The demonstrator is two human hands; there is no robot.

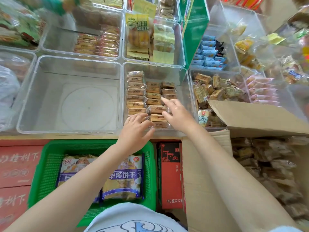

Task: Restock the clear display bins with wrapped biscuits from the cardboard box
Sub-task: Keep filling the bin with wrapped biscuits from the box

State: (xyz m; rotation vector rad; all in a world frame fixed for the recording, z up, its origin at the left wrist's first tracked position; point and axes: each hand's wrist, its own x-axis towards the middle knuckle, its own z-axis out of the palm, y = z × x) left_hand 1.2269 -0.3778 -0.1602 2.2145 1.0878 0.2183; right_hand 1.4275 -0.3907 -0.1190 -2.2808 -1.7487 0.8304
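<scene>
Wrapped biscuits [151,101] in clear bin [184,76], under both hands' fingertips

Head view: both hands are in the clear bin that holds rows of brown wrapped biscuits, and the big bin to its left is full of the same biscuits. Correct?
Not quite. The head view shows the left hand and right hand in the biscuit bin, on the rows of biscuits, but the big bin to its left holds no biscuits; only its bare base shows.
</scene>
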